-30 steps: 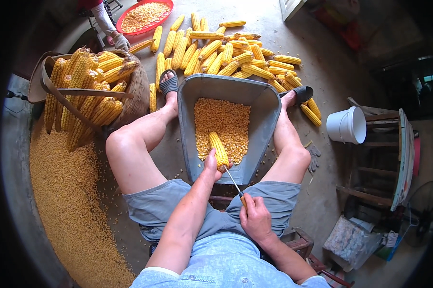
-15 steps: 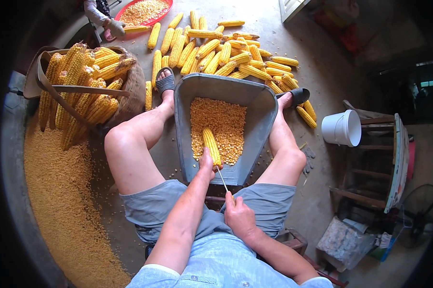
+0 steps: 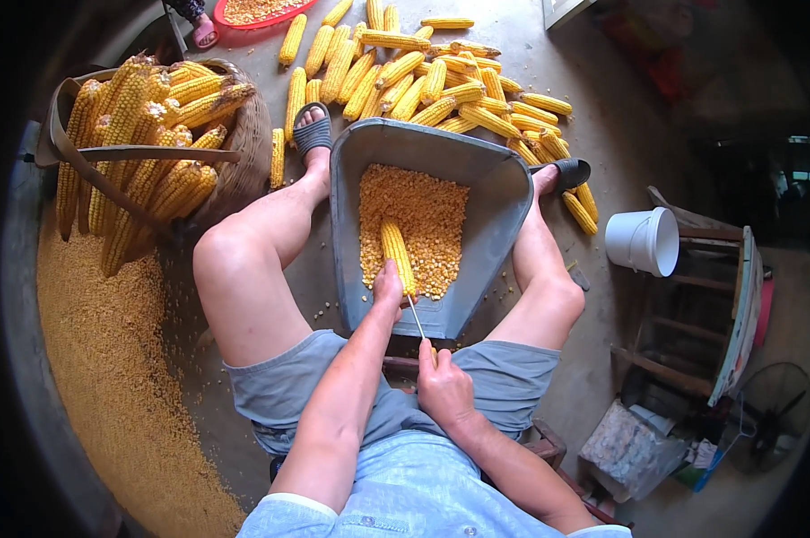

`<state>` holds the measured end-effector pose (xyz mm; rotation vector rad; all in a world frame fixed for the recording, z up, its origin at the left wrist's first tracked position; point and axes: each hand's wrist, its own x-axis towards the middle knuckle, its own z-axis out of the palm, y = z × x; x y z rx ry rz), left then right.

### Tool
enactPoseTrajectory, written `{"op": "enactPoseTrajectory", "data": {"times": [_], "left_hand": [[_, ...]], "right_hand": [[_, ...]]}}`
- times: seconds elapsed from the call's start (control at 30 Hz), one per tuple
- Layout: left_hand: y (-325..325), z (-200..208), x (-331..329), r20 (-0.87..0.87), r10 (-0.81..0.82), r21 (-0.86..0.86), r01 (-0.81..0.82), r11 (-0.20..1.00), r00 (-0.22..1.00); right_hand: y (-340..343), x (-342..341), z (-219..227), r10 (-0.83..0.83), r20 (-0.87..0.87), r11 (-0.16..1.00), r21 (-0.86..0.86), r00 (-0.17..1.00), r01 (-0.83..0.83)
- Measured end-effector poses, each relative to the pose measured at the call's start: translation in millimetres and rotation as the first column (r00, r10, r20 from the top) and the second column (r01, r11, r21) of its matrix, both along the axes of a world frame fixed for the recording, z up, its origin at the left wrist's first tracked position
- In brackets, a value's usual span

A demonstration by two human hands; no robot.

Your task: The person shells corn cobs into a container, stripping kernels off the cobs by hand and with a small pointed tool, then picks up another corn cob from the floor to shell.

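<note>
Over a deep grey metal scoop-shaped bin (image 3: 499,211) between my knees, my left hand (image 3: 388,289) is closed around the lower end of a yellow corn cob (image 3: 395,249). The cob points away from me, its kernels mostly still on. My right hand (image 3: 446,386) is closed on the handle of a screwdriver (image 3: 417,319), largely hidden by the fingers. Its thin metal shaft reaches up to the near end of the cob and meets it there. Loose corn kernels (image 3: 412,199) cover the bin's floor beneath the cob.
Many whole cobs (image 3: 396,85) lie on the floor beyond the bin. At left stands a wicker basket (image 3: 248,134) full of cobs, beside a long heap of kernels (image 3: 109,359). A white bucket (image 3: 643,242), a wooden rack (image 3: 692,305) and a fan (image 3: 777,412) stand at right.
The view has shifted slightly. Both hands keep their holds, with the screwdriver still against the cob's near end. The other person's gloved hand at upper left has gone out of view.
</note>
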<state>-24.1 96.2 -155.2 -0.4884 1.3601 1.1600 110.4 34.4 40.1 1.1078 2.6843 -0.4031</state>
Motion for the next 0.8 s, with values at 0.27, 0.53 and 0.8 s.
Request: {"op": "enactPoseTrajectory", "data": {"times": [0.27, 0.53, 0.8], "left_hand": [[-15.1, -49.8, 10.3, -0.367, -0.305, -0.132, 0.276, 0.952, 0.879], [-22.2, -43.5, 11.8, -0.395, -0.271, -0.19, 0.21, 0.959, 0.878], [-20.1, -7.2, 4.2, -0.095, 0.036, -0.002, -0.036, 0.999, 0.995]], "right_hand": [[-2.3, -7.9, -11.2, -0.075, 0.047, 0.991, -0.104, 0.996, 0.079], [46.4, -50.3, -51.0, -0.327, -0.102, 0.931, -0.208, 0.94, 0.301], [93.6, -24.1, -40.0, -0.187, -0.091, 0.927, -0.345, 0.978, 0.145]]}}
